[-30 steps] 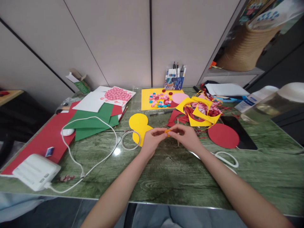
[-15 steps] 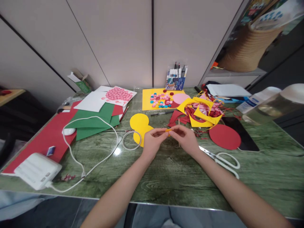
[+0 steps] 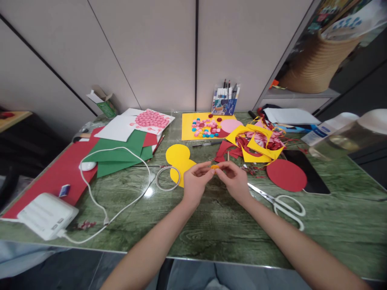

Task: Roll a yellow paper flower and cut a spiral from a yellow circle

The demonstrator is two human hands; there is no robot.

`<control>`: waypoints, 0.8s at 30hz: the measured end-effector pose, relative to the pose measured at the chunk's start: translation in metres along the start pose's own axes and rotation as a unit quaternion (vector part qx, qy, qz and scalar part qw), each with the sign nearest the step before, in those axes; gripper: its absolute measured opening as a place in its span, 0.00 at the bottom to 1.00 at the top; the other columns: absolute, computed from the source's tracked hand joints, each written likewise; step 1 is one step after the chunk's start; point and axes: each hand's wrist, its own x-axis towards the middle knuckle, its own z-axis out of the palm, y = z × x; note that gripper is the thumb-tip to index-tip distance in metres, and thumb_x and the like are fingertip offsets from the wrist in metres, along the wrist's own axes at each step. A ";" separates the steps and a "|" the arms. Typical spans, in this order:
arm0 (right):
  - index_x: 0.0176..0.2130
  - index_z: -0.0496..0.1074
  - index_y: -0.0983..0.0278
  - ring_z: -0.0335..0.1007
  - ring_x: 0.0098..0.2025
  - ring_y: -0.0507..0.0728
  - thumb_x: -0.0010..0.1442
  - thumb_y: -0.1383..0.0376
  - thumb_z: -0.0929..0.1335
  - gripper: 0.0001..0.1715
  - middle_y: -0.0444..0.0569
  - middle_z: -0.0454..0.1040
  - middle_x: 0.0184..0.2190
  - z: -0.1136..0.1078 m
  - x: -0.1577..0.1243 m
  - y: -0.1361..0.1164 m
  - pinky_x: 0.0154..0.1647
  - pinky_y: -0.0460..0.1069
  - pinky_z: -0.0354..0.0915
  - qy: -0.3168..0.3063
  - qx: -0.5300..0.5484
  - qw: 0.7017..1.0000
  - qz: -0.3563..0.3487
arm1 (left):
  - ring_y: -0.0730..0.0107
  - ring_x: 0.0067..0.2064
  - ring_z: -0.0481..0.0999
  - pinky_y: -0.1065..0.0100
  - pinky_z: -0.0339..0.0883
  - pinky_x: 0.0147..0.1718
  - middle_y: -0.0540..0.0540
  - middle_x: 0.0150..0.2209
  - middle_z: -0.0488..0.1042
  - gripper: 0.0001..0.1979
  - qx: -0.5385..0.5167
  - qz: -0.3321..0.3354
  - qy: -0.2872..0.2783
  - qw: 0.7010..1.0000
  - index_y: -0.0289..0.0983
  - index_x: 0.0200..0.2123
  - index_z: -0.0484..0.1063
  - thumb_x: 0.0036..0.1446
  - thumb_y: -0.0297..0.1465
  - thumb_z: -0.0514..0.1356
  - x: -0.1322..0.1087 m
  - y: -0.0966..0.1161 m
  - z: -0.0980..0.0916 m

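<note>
Above the middle of the green desk (image 3: 211, 233), left hand (image 3: 195, 183) and right hand (image 3: 236, 182) met at the fingertips. Small orange piece (image 3: 215, 166) sat between them, raised off the surface; too small to make out its material. Grip of the left hand: thumb and finger together, clamped on the piece's left side. Grip of the right hand: likewise pinched, on its right side.

Left of the left hand, yellow paper shape (image 3: 177, 155) with rounded lobes, lying flat, partly hidden by that hand. Pale ring (image 3: 167, 189) lay across its near left part. Tip of a thin wooden stick (image 3: 228, 156) showed just beyond the right hand. To the right, white-handled scissors (image 3: 284, 204), blades pointing towards the right wrist. Farther right, red disc (image 3: 286, 175) overlapped a dark flat device (image 3: 316, 177). Yellow cut-out scraps (image 3: 273, 153) lay on red and pink shreds (image 3: 275, 141).

Far middle: yellow sheet (image 3: 186, 121) bearing small round pieces (image 3: 205, 129) in mixed colours, pink disc (image 3: 230, 125) at its right; pen pack (image 3: 225, 105) upright behind. Far left: pink beads (image 3: 151, 119) on white paper, green sheets (image 3: 121, 166) nearer. Near left: white block (image 3: 45, 217) with white cable (image 3: 121, 148) looped over the desk.
</note>
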 end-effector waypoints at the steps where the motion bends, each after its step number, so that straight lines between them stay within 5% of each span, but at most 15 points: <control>1: 0.32 0.69 0.62 0.70 0.35 0.56 0.54 0.61 0.67 0.06 0.47 0.74 0.30 0.001 -0.001 0.001 0.39 0.51 0.66 0.002 0.003 1.000 0.000 | 0.73 0.31 0.76 0.69 0.69 0.37 0.48 0.29 0.78 0.15 -0.001 0.002 0.004 1.000 0.36 0.36 0.76 0.41 0.30 0.68 0.000 0.000 0.000; 5: 0.33 0.69 0.62 0.70 0.35 0.56 0.55 0.60 0.67 0.08 0.47 0.74 0.32 -0.001 0.002 0.006 0.39 0.50 0.66 -0.008 0.011 1.000 0.008 | 0.71 0.32 0.76 0.68 0.69 0.37 0.47 0.29 0.78 0.15 0.034 0.015 0.002 0.999 0.35 0.37 0.75 0.43 0.30 0.66 0.002 0.000 -0.001; 13: 0.32 0.73 0.63 0.71 0.30 0.55 0.52 0.57 0.70 0.12 0.46 0.75 0.27 -0.022 0.020 0.004 0.32 0.49 0.67 -0.131 0.008 0.991 0.031 | 0.67 0.32 0.76 0.66 0.69 0.37 0.45 0.30 0.79 0.11 0.118 -0.033 -0.108 0.987 0.34 0.31 0.78 0.42 0.33 0.67 0.014 0.011 -0.009; 24: 0.31 0.74 0.63 0.72 0.33 0.57 0.52 0.58 0.70 0.11 0.48 0.76 0.29 -0.017 0.016 0.009 0.36 0.51 0.67 -0.077 -0.025 0.997 0.015 | 0.69 0.32 0.76 0.65 0.69 0.40 0.46 0.30 0.79 0.15 0.008 -0.052 -0.064 0.997 0.33 0.30 0.77 0.34 0.29 0.71 0.013 0.002 -0.004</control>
